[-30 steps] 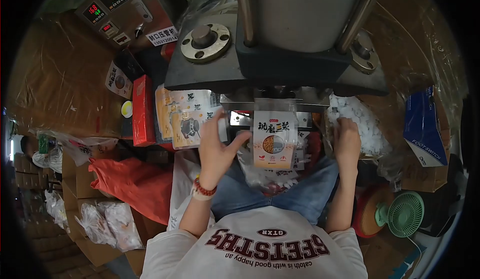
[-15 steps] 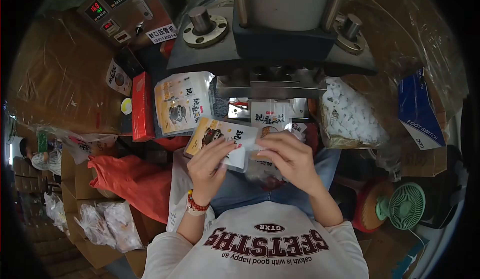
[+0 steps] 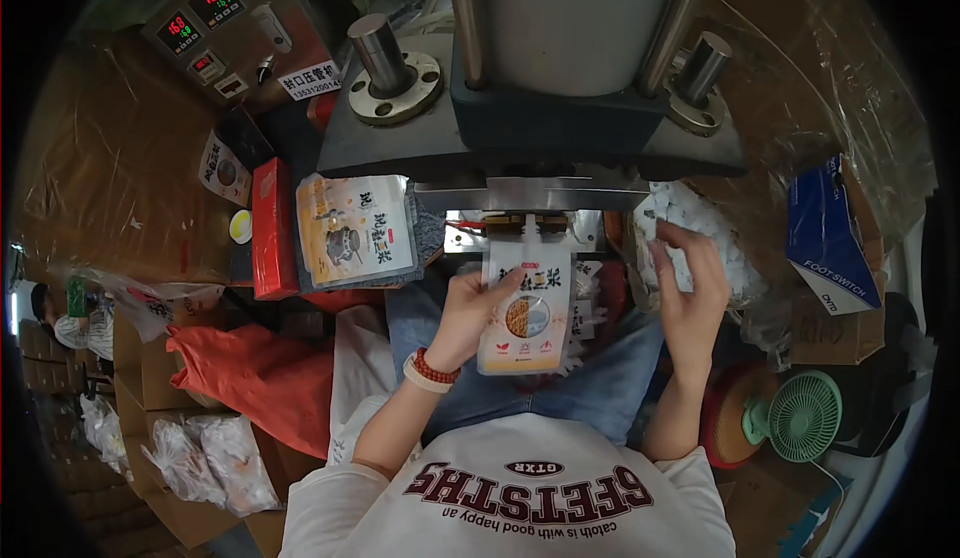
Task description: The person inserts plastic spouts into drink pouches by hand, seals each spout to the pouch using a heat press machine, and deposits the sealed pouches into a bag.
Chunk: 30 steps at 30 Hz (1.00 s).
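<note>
My left hand (image 3: 468, 320) grips a printed white spout pouch (image 3: 525, 333) by its left edge, thumb on the front. The pouch hangs upright, its white spout (image 3: 531, 226) at the brass-coloured jaw (image 3: 497, 225) of the press. My right hand (image 3: 692, 293) is raised over the near left side of a box of small white plastic spouts (image 3: 695, 208). Its thumb and forefinger are curved with a gap between them, and I make out nothing held. Behind the held pouch, more finished-looking pouches (image 3: 587, 293) with spouts lie near my lap, partly hidden.
A stack of printed pouches (image 3: 355, 228) lies on the left beside a red box (image 3: 272, 228). The press body (image 3: 560, 108) stands ahead, its control box (image 3: 225, 28) at the upper left. To the right are a blue foot-switch box (image 3: 835, 233) and a green fan (image 3: 805, 416).
The pouch has swung from a slanted hold between both hands to upright at the press jaw. My right hand has let go and moved right to the box of spouts.
</note>
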### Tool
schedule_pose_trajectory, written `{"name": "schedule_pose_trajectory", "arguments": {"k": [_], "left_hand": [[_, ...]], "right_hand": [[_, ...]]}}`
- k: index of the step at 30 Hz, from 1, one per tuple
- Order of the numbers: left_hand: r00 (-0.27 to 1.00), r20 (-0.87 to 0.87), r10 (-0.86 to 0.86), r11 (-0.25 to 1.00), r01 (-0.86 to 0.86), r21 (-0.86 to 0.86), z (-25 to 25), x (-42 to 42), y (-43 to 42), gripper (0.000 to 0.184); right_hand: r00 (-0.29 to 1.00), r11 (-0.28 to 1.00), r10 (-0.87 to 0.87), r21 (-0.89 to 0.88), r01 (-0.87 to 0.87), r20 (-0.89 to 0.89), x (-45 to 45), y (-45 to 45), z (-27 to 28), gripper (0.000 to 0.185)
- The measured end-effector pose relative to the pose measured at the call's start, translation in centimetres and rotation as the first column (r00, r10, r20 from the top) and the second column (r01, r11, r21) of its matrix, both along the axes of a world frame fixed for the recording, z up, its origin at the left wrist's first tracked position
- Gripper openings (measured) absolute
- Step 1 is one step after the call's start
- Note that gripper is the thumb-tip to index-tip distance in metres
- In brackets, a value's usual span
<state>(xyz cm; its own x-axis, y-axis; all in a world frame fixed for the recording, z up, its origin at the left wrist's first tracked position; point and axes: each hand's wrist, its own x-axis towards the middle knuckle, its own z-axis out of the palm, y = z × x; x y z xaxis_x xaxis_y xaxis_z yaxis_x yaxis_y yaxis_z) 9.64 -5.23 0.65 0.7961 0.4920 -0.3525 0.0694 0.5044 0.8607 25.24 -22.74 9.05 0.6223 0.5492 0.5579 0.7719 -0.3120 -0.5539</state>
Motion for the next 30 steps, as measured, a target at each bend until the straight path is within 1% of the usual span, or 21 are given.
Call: {"name": "schedule_pose_trajectory", "arguments": {"k": [1,3,7,9,10,11,12,13,14,15,16,17,18,19,20,21,22,25,27,28,30], "left_hand": [[0.998,0.051,0.026,0.995,-0.021,-0.095,0.1,0.7,0.4,0.02],[0.998,0.057,0.034,0.993,-0.027,-0.113,-0.6,1.9,1.1,0.021],[0.993,0.085,0.085,0.981,-0.069,-0.183,-0.9,2.1,1.9,0.024],[0.994,-0.079,-0.078,0.958,0.096,0.271,-1.0,1.3,2.8,0.026],[0.979,-0.204,0.026,0.849,0.086,0.521,0.1,0.3,3.3,0.048],[0.941,-0.199,0.275,0.454,0.056,0.889,1.3,-1.1,4.0,0.061],[0.878,-0.07,0.474,-0.07,0.117,0.991,2.1,-2.7,4.8,0.075],[0.79,-0.184,0.584,-0.143,0.324,0.935,1.9,-4.2,5.5,0.083],[0.671,-0.266,0.692,-0.185,0.522,0.833,1.3,-5.7,6.1,0.091],[0.708,-0.319,0.63,-0.161,0.521,0.838,-0.3,-7.3,7.0,0.073],[0.708,-0.32,0.629,-0.163,0.523,0.837,-1.3,-8.9,7.5,0.073],[0.8,-0.333,0.499,-0.181,0.472,0.863,-1.9,-10.2,7.8,0.064],[0.871,-0.341,0.353,-0.185,0.422,0.887,-2.5,-11.2,7.9,0.059],[0.928,-0.197,0.316,-0.05,0.224,0.973,-2.2,-11.2,7.1,0.052],[0.929,-0.199,0.312,-0.048,0.225,0.973,-1.5,-10.9,6.3,0.052],[0.954,-0.117,0.278,0.108,0.09,0.99,-0.7,-10.5,5.5,0.047],[0.966,-0.025,0.256,0.265,-0.045,0.963,0.2,-9.9,4.6,0.042],[0.983,0.04,0.177,0.185,-0.073,0.98,2.4,-8.7,2.3,0.039],[0.995,0.062,0.079,0.088,-0.069,0.994,3.8,-8.3,1.0,0.04],[0.995,0.068,0.076,0.086,-0.075,0.993,4.5,-8.4,0.8,0.04],[0.989,0.041,-0.141,0.218,-0.009,0.976,5.5,-8.5,0.3,0.04]], "right_hand": [[1.0,1.0,0.004,-0.003,-0.004,0.0,1.1,0.3,-0.8,0.023],[0.965,0.945,-0.182,-0.235,0.225,0.191,3.1,1.2,-3.5,0.018],[0.985,0.909,-0.075,-0.396,0.132,0.156,5.3,1.7,-8.0,0.018],[0.98,0.924,-0.049,-0.364,0.118,0.195,5.1,1.2,-7.5,0.021],[0.973,0.925,-0.036,-0.36,0.119,0.23,5.3,0.9,-7.2,0.022],[0.972,0.927,-0.031,-0.357,0.114,0.232,5.1,0.8,-6.8,0.022],[0.995,0.975,-0.078,-0.201,0.091,0.069,4.7,0.6,-6.4,0.023],[0.99,0.995,-0.1,-0.038,0.096,-0.103,4.0,0.4,-6.1,0.023],[0.989,0.995,-0.1,-0.041,0.096,-0.107,3.2,0.2,-5.8,0.023],[0.927,0.985,0.022,0.168,0.045,-0.374,2.0,0.2,-5.4,0.025],[0.793,0.924,0.19,0.379,0.055,-0.579,0.9,0.4,-5.1,0.027],[0.793,0.922,0.188,0.383,0.061,-0.579,-0.1,0.7,-4.6,0.027],[0.704,0.865,0.38,0.5,-0.041,-0.599,-1.4,1.0,-4.1,0.029],[0.587,0.78,0.556,0.613,-0.124,-0.589,-2.7,1.2,-3.7,0.031],[0.565,0.746,0.619,0.634,-0.204,-0.546,-3.6,1.5,-3.4,0.034],[0.568,0.747,0.617,0.634,-0.202,-0.545,-4.4,1.9,-3.4,0.034],[0.659,0.748,0.619,0.575,-0.33,-0.428,-5.0,2.4,-3.5,0.034],[0.783,0.771,0.602,0.367,-0.52,-0.155,-6.9,4.8,-2.6,0.027],[0.767,0.759,0.629,0.314,-0.57,-0.13,-7.2,4.9,-3.0,0.028],[0.744,0.732,0.661,0.305,-0.609,-0.097,-7.3,4.6,-2.9,0.029],[0.722,0.703,0.69,0.291,-0.649,-0.058,-6.9,4.1,-2.4,0.029]]}}
